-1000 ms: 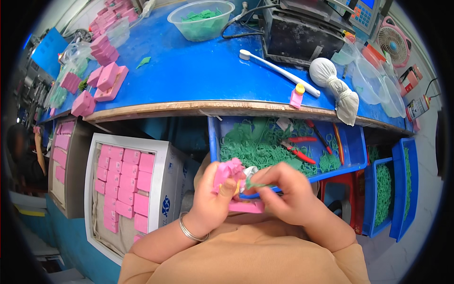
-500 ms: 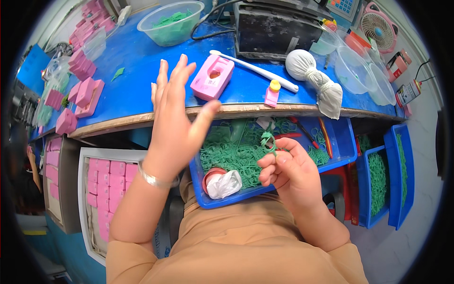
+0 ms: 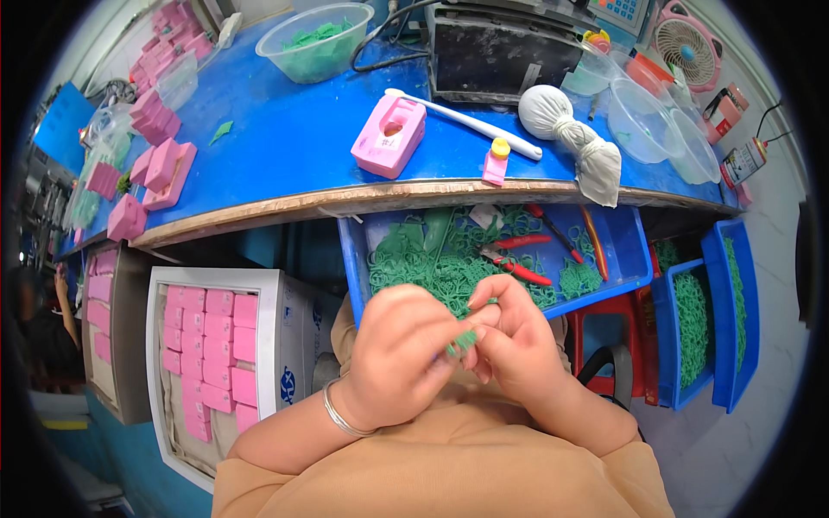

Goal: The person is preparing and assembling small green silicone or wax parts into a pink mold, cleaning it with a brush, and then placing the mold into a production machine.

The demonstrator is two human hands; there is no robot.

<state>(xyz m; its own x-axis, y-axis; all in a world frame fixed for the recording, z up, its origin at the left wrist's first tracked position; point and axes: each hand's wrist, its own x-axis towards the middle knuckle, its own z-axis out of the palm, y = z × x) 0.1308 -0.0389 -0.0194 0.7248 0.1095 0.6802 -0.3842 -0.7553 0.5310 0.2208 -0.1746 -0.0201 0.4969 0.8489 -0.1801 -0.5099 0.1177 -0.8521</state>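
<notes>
Head view: left hand (image 3: 401, 354) has dropped from beside the pink block (image 3: 389, 142) on the table, now meeting right hand (image 3: 527, 345) just in front of the blue tray (image 3: 635, 266). Small green piece (image 3: 464, 342) sits between them. Right grip narrow, thumb and fingers pinched on the piece; left fingers curled and blurred at it, cannot tell if they grip. Pink block unmoved.

Around: green pile (image 3: 436, 274) in tray, red-handled pliers (image 3: 521, 269) on its right part. Above, white brush (image 3: 484, 127) just behind the block, yellow-topped pink piece (image 3: 495, 167), tied cloth bundle (image 3: 596, 160). Hands cover the tray's near rim, partly.

Edges: wooden table edge (image 3: 285, 204) overhangs the tray's far side, limiting upward reach. White box (image 3: 269, 345) with pink blocks (image 3: 207, 345) bounds the left; narrow blue trays stand well right. Blue tabletop (image 3: 285, 138) shows between block and leftmost pink stacks.
</notes>
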